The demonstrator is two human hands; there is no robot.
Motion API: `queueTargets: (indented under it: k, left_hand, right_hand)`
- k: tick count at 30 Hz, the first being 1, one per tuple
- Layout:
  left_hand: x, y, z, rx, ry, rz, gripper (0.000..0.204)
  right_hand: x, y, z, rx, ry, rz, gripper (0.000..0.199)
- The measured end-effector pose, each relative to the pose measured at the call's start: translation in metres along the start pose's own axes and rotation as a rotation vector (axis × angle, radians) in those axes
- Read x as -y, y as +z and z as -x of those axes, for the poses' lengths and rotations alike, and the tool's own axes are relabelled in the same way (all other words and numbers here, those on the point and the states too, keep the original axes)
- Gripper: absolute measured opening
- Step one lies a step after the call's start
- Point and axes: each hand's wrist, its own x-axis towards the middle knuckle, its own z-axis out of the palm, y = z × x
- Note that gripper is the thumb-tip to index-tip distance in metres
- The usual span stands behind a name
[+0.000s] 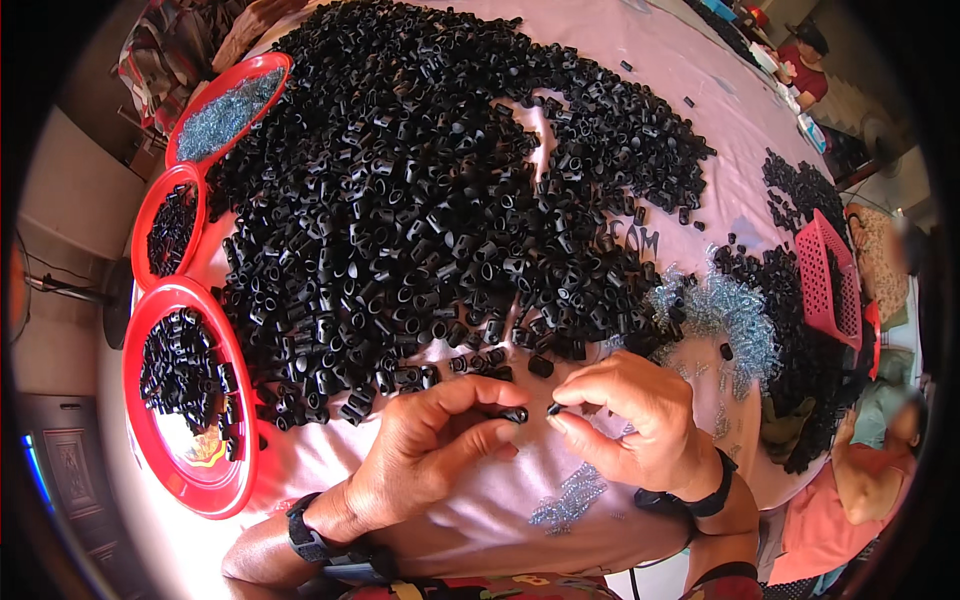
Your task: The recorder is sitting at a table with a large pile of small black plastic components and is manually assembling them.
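Observation:
Close to the near edge of the table, my two hands face each other with a small gap between them. My left hand pinches a small hollow black plastic piece between thumb and forefinger. In my right hand, thumb and forefinger close on a smaller black part; its exact shape is too small to tell. Just beyond both hands spreads a large heap of black plastic pieces, many with round openings. Small shiny metal springs lie on the cloth under and beside my right wrist.
Along the left edge stand red plates: one with black parts, a smaller one, and one with springs. More springs are heaped at right, near a pink basket. People sit around the pink-clothed table.

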Motion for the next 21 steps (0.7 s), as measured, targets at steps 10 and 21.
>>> queueTargets:
  k: [10, 21]
  left_hand:
    - [0.005, 0.006, 0.003, 0.028, 0.042, -0.099, 0.025]
    - [0.011, 0.007, 0.002, 0.009, 0.062, -0.066, 0.023]
  right_hand:
    - [0.002, 0.006, 0.002, 0.020, -0.089, -0.054, 0.031]
    - [0.002, 0.006, 0.007, 0.049, -0.140, 0.027, 0.039]
